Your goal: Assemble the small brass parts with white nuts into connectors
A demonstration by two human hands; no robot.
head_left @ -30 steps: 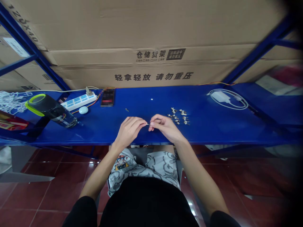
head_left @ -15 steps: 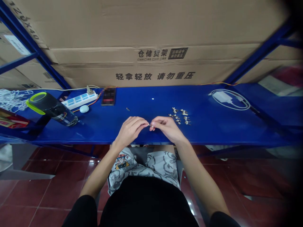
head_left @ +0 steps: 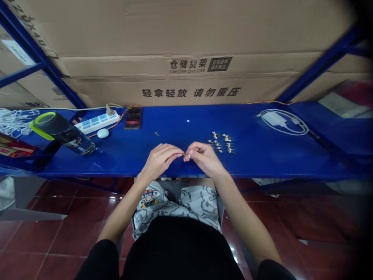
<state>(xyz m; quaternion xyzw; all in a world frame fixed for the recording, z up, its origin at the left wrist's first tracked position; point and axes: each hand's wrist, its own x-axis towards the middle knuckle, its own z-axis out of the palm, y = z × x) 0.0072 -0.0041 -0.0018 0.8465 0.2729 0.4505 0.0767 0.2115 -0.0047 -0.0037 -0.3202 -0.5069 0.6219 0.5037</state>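
My left hand (head_left: pixel 162 158) pinches the end of a thin, brass-coloured screw (head_left: pixel 184 154) between thumb and fingertips. Facing it, my right hand (head_left: pixel 205 158) has its fingers closed on a small white plastic piece (head_left: pixel 189 156) at the screw's other end. Whether the screw sits inside the piece is too small to tell. Beyond my right hand lie several screws with white pieces on them (head_left: pixel 229 148), in loose rows. A single screw (head_left: pixel 157 133) rests beyond my left hand, and one loose white piece (head_left: pixel 188 121) lies farther back on the blue tabletop (head_left: pixel 169 120).
A dark bottle with a green rim (head_left: pixel 67 134) stands at the left, near a power strip (head_left: pixel 97 123) and a round white object (head_left: pixel 103 133). A partly blurred dark box (head_left: pixel 133 118) sits behind. A charger with coiled cable (head_left: pixel 274 119) lies right. Cardboard (head_left: pixel 186 35) backs the table.
The white piece shows a little more clearly at my right fingertips. Both hands stay nearly in place, and the view has shifted slightly.
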